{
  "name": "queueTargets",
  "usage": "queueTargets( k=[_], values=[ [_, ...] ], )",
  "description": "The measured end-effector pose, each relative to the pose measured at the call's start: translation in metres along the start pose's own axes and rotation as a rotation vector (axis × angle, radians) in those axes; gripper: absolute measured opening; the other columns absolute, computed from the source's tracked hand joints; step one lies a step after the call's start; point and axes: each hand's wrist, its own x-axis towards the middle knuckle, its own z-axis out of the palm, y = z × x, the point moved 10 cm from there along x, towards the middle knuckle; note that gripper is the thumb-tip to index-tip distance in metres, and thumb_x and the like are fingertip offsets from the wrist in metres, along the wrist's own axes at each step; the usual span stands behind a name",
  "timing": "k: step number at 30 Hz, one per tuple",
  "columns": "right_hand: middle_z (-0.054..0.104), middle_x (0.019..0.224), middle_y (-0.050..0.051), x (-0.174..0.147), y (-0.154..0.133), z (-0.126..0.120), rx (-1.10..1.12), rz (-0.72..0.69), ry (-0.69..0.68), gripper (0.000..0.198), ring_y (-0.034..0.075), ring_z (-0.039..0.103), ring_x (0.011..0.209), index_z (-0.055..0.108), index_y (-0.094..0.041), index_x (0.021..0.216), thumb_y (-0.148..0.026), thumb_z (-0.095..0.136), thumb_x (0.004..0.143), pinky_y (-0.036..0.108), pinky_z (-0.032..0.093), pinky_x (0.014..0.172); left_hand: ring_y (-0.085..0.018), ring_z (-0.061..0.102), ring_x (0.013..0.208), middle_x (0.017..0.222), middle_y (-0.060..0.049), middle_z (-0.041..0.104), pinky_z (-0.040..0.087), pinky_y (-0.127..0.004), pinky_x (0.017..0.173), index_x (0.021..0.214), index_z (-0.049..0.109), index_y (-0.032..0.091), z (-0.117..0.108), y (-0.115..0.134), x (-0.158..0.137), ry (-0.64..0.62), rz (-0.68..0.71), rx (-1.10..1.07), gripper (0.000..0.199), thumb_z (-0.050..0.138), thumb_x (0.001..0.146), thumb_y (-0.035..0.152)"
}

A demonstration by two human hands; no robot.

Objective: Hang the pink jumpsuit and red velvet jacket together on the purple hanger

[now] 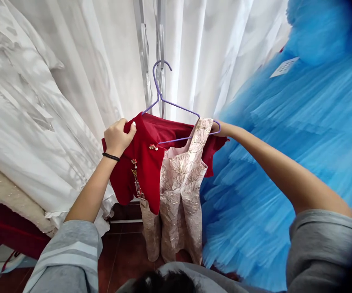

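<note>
A pink-gold brocade dress [180, 175] hangs on a purple wire hanger [180, 106], whose hook is at a grey metal bar [161, 44]. A red jacket [151, 171] with beaded ornaments on its front covers one side of the dress and the left end of the hanger. My left hand [118, 136], with a black band at its wrist, is closed on the shoulder of the red jacket. At the hanger's right end, beside the dress strap, is my right hand [220, 127]. Its fingers are hidden behind the strap and the red cloth.
White curtains [191, 53] hang behind. A large blue tulle gown [264, 162] with a white tag [285, 67] fills the right side. White garments [26, 122] hang at the left, above dark red cloth [8, 228]. Below is a dark reddish tiled floor [118, 256].
</note>
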Motion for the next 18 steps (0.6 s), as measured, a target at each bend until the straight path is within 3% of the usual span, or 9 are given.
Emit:
queueTargets(
  k=[4, 5, 6, 9, 10, 12, 14, 16, 18],
  values=[
    [0.064, 0.072, 0.007, -0.009, 0.015, -0.059, -0.125, 0.217, 0.421, 0.022, 0.019, 0.056, 0.088, 0.063, -0.016, 0.081, -0.007, 0.043, 0.083, 0.032, 0.041, 0.087, -0.025, 0.063, 0.084, 0.084, -0.009, 0.068, 0.038, -0.032, 0.067, 0.084, 0.061, 0.021, 0.003, -0.003, -0.001, -0.017, -0.021, -0.031, 0.03, 0.043, 0.09, 0.045],
    [0.065, 0.075, 0.006, -0.013, 0.017, -0.068, -0.138, 0.265, 0.458, 0.026, 0.019, 0.057, 0.088, 0.065, -0.016, 0.084, -0.007, 0.041, 0.084, 0.033, 0.042, 0.087, -0.025, 0.062, 0.085, 0.084, -0.009, 0.068, 0.039, -0.032, 0.068, 0.085, 0.061, 0.022, 0.003, -0.005, -0.001, -0.018, -0.026, -0.041, 0.03, 0.043, 0.09, 0.045],
    [0.066, 0.075, 0.006, -0.014, 0.019, -0.068, -0.148, 0.312, 0.401, 0.025, 0.019, 0.058, 0.086, 0.066, -0.016, 0.085, -0.007, 0.042, 0.083, 0.033, 0.043, 0.085, -0.026, 0.062, 0.087, 0.086, -0.009, 0.068, 0.041, -0.033, 0.071, 0.087, 0.062, 0.022, 0.003, -0.005, -0.002, -0.012, -0.027, -0.053, 0.029, 0.044, 0.09, 0.044],
    [0.067, 0.073, 0.005, -0.018, 0.024, -0.045, -0.181, 0.425, 0.034, 0.018, 0.019, 0.06, 0.077, 0.07, -0.014, 0.079, -0.004, 0.056, 0.072, 0.031, 0.045, 0.076, -0.03, 0.059, 0.104, 0.105, -0.013, 0.066, 0.042, -0.039, 0.086, 0.098, 0.063, 0.02, -0.007, 0.004, -0.006, 0.071, 0.012, -0.09, 0.027, 0.048, 0.088, 0.041],
    [0.069, 0.079, 0.006, -0.022, 0.022, -0.048, -0.195, 0.444, 0.013, 0.021, 0.019, 0.061, 0.08, 0.071, -0.013, 0.083, -0.004, 0.057, 0.071, 0.03, 0.044, 0.076, -0.032, 0.056, 0.11, 0.113, -0.014, 0.064, 0.04, -0.042, 0.092, 0.102, 0.063, 0.02, -0.012, 0.014, -0.007, 0.101, 0.037, -0.105, 0.028, 0.05, 0.087, 0.039],
    [0.071, 0.098, 0.011, -0.029, 0.011, -0.072, -0.235, 0.441, 0.168, 0.03, 0.019, 0.061, 0.091, 0.072, -0.01, 0.101, -0.006, 0.054, 0.077, 0.029, 0.043, 0.08, -0.035, 0.052, 0.118, 0.121, -0.015, 0.061, 0.036, -0.047, 0.1, 0.106, 0.063, 0.019, -0.017, 0.048, -0.01, 0.09, 0.122, -0.156, 0.029, 0.052, 0.087, 0.038],
    [0.069, 0.112, 0.017, -0.034, -0.004, -0.093, -0.281, 0.405, 0.303, 0.037, 0.017, 0.059, 0.098, 0.067, -0.007, 0.117, -0.009, 0.047, 0.086, 0.029, 0.04, 0.085, -0.034, 0.051, 0.118, 0.117, -0.014, 0.062, 0.036, -0.047, 0.101, 0.103, 0.064, 0.018, -0.01, 0.098, -0.012, -0.034, 0.241, -0.246, 0.027, 0.05, 0.089, 0.038],
    [0.068, 0.11, 0.02, -0.032, -0.011, -0.09, -0.333, 0.402, 0.204, 0.036, 0.015, 0.058, 0.094, 0.067, -0.003, 0.118, -0.015, 0.054, 0.087, 0.029, 0.039, 0.085, -0.031, 0.054, 0.114, 0.11, -0.012, 0.065, 0.04, -0.043, 0.098, 0.099, 0.064, 0.018, 0.005, 0.153, -0.016, -0.201, 0.328, -0.355, 0.028, 0.047, 0.092, 0.039],
    [0.07, 0.104, 0.019, -0.032, -0.006, -0.075, -0.364, 0.454, -0.009, 0.037, 0.013, 0.056, 0.087, 0.069, 0.0, 0.114, -0.018, 0.065, 0.082, 0.029, 0.039, 0.081, -0.03, 0.058, 0.109, 0.108, -0.014, 0.067, 0.045, -0.041, 0.091, 0.098, 0.065, 0.017, 0.029, 0.193, -0.019, -0.354, 0.305, -0.426, 0.033, 0.047, 0.093, 0.043]
  ],
)
